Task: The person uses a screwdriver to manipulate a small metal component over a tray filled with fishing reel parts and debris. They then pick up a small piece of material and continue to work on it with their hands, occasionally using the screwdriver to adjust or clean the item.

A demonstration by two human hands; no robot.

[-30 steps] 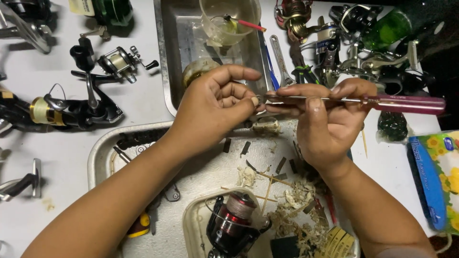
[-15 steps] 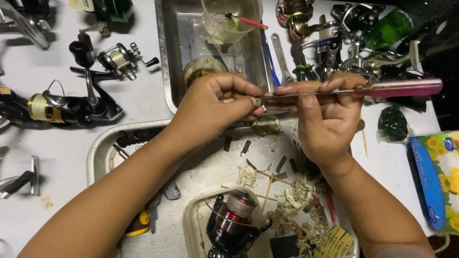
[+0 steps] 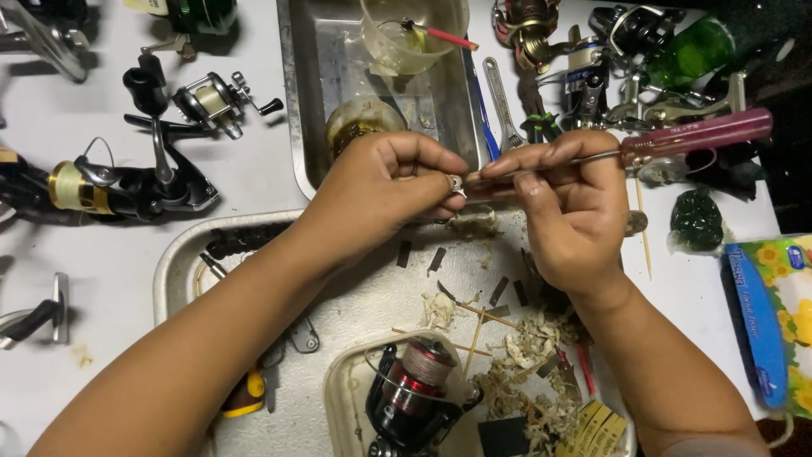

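1. The left hand is curled in the middle of the view, its fingers pinched together on a small metal ring held between thumb and forefinger.
2. The right hand faces it, fingers clamped on a screwdriver with a dark red see-through handle; the handle sticks out to the right, and the shaft runs left across the fingers.
3. The tip of the screwdriver meets the ring, so the two hands nearly touch above the far edge of a shallow metal tray.
4. The tray lies on a white desk and carries dark strips, wood slivers and pale scraps.
5. A red and black fishing reel sits in a small pale dish at the near end of the tray, between the two forearms.
6. A deeper steel pan beyond the hands holds a clear plastic cup and a round jar.
7. A black reel with a gold spool lies on the desk to the left, well apart from the hands.
8. A wrench lies just right of the pan, and a tissue box with sunflowers sits at the right edge.
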